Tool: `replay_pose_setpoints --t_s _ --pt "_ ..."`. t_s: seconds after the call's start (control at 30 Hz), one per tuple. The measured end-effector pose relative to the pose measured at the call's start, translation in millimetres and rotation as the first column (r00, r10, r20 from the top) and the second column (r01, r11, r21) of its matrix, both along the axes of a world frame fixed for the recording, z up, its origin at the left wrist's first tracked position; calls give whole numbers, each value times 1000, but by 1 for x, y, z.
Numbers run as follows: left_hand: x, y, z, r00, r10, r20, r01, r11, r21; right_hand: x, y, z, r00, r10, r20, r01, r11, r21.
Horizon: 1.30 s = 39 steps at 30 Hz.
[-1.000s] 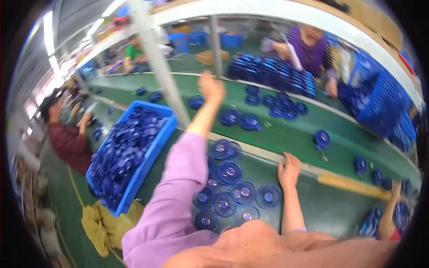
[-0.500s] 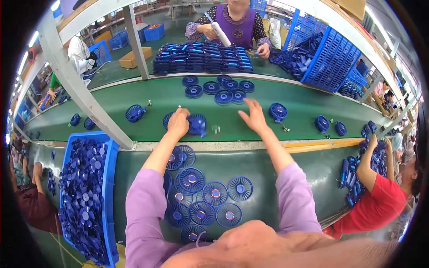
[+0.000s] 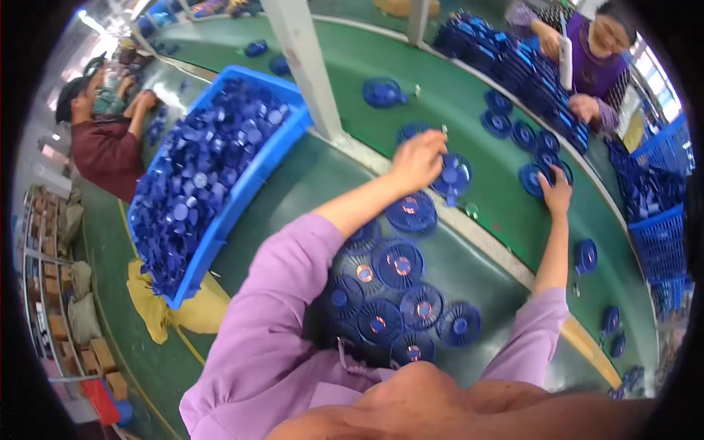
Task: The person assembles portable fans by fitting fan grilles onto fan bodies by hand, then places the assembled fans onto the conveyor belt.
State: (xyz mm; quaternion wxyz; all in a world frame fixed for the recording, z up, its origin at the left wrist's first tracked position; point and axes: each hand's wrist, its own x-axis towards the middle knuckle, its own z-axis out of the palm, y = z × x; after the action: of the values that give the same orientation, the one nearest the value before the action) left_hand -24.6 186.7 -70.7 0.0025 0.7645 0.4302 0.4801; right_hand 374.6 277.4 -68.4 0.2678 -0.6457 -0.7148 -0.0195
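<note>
A: State of both hands?

B: Left hand: just beyond the pale ledge, fingers curled beside 1 fan body; knuckles hide the contact, cannot tell if clamped. Right hand: farther beyond the ledge, thumb and fingers apart at 1 round grille.

A: Failure modes?

B: Rim-only contact could let that grille slip. A careless pull could catch the loose connector against the ledge. Overlapping grilles nearside could scatter if a sleeve brushes them.

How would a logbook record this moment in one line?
left hand: at round blue part | right hand: at blue disc | both over: green belt | at left: blue bin
</note>
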Motion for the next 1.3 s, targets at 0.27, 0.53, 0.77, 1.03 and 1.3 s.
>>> replay_pose_setpoints --t_s 0.27,0.53,0.77,1.03,1.3 --pt "-8 -6 4 999 -24 35 29 988 -151 -77 -117 28 804 246 -541 -448 849 -279" --pt "-5 -13 8 986 -102 132 125 975 -181 -108 -157 90 632 380 -675 -770 407 -492" --pt "4 -12 5 978 -144 153 163 979 -120 -48 54 18 999 -4 -49 9 994 108" --pt "5 -9 7 965 -163 205 187 977 -106 -18 47 -29 987 -161 5 160 982 102" --pt "-7 -6 1 957 -136 255 172 977 -128 -90 -133 79 675 399 -620 -726 509 -462"
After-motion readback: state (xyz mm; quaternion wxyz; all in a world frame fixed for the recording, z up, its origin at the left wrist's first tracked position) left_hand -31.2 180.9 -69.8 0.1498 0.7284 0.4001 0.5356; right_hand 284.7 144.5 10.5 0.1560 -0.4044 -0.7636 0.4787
